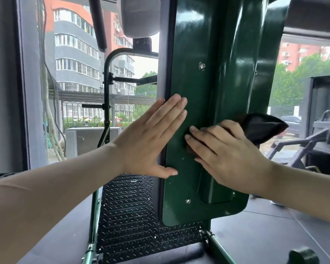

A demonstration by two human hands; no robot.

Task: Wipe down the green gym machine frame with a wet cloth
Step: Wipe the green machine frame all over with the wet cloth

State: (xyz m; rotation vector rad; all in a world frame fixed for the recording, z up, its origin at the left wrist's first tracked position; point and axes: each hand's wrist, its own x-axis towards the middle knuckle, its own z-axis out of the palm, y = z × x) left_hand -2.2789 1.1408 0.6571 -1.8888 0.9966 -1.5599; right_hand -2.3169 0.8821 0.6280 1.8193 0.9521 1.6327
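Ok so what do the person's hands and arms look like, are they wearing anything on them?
Nothing worn shows: the left hand and the right hand are bare, with no gloves, rings, watch or bracelets in view. Both forearms are bare too, with no sleeve visible up to the picture's edge. The fingernails look short and unpainted.

Frame [198, 77] glossy green metal; cloth [261, 128] dark, soft.
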